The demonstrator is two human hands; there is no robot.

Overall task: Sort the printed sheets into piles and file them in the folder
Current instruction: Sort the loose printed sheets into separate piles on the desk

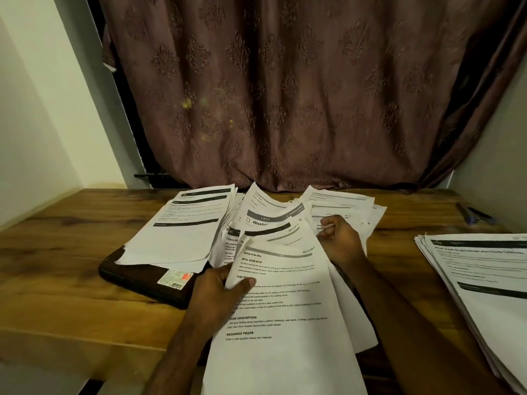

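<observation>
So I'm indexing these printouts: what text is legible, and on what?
"INITIAL SCENE SETUP", "TASK DESCRIPTION", "REQUIRED PROPS": front sheet, held by left hand.
"Washi", cut off: sheet behind.
Body text, right pile, dark folder's sticker: too blurred.

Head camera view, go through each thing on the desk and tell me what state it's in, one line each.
Left hand: pinching the front sheet's left edge.
Right hand: closed on sheets behind it.
Front sheet: lifted, curling.
Dark folder: closed flat, partly under papers.
Right pile: stacked flat.
Pen: lying flat.
</observation>
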